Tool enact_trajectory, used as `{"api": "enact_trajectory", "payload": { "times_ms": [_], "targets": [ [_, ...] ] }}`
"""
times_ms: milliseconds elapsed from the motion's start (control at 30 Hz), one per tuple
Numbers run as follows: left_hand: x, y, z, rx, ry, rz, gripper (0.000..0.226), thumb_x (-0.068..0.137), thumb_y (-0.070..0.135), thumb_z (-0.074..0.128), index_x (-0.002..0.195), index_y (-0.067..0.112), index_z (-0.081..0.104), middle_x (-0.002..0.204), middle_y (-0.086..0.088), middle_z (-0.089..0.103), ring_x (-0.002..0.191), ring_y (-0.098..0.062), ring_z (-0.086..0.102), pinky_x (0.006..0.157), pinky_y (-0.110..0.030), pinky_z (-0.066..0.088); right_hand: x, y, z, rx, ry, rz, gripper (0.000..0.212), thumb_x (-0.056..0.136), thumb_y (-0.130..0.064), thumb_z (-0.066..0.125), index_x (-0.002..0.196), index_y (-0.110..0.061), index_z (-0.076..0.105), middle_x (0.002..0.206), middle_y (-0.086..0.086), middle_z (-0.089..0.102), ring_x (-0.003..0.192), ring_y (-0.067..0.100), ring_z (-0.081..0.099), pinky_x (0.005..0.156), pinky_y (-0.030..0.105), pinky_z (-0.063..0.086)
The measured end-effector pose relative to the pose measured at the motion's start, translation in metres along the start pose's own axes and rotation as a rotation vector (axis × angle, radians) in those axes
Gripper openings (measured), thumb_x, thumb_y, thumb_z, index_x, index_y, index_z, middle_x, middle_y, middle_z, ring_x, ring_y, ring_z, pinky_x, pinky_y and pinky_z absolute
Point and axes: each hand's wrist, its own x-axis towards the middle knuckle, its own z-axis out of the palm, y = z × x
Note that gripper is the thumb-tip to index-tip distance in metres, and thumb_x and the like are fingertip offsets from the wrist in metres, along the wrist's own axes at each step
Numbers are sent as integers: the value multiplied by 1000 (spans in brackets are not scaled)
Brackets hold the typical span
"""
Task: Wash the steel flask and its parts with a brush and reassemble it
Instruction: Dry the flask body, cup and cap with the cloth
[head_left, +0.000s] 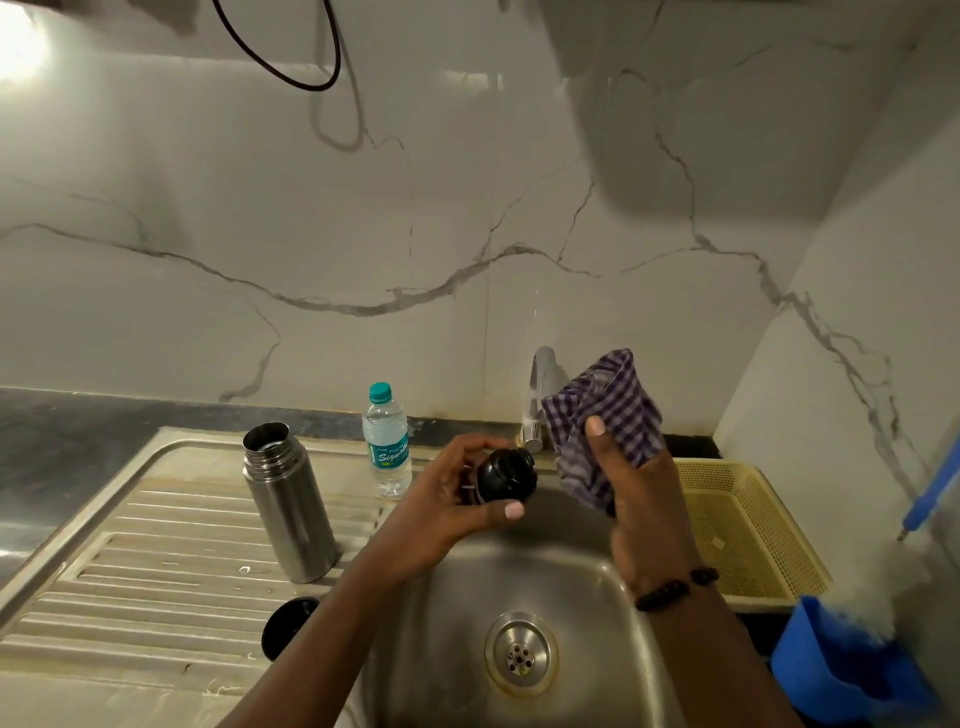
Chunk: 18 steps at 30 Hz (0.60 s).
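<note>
The open steel flask (288, 499) stands upright on the ribbed drainboard (156, 561), left of the sink bowl. Over the bowl, my left hand (447, 499) grips the flask's black stopper (505, 475), fingers and thumb curled round it. Just right of it, my right hand (636, 483) holds a purple checked cloth (608, 421), raised in front of the tap. A black cap (288, 623) lies on the drainboard's front, partly hidden by my left forearm. A brush with a blue handle (930, 501) and white bristles stands in a blue holder at the far right.
A small plastic water bottle (385, 441) stands behind the sink, next to the flask. The chrome tap (537, 395) rises behind the cloth. A yellow perforated tray (748, 525) lies right of the sink bowl (519, 654). The blue holder (841, 670) sits at the front right.
</note>
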Motion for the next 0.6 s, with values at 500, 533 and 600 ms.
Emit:
{"api": "enact_trajectory", "payload": {
  "times_ms": [500, 533, 600],
  "targets": [
    [3, 6, 16, -656, 188, -46, 79, 58, 32, 93, 127, 18, 58, 124, -4, 69, 117, -18, 64, 89, -23, 53, -6, 6, -6, -204, -51, -53, 39, 84, -39, 64, 120, -23, 60, 102, 2, 74, 86, 15, 73, 73, 39, 62],
    [4, 7, 16, -727, 219, -73, 79, 59, 37, 93, 127, 17, 59, 124, -6, 68, 115, -18, 65, 88, -23, 54, -11, 5, -5, -165, -43, -56, 38, 84, -36, 64, 119, -22, 60, 102, 1, 74, 87, 14, 73, 73, 35, 62],
    [6, 12, 17, -881, 255, -111, 56, 76, 31, 78, 125, 9, 60, 123, -13, 68, 108, -21, 68, 86, -26, 57, -19, 2, -3, -167, -40, -121, 41, 85, -31, 64, 124, -22, 58, 108, -6, 72, 97, 9, 70, 80, 27, 60]
  ]
}}
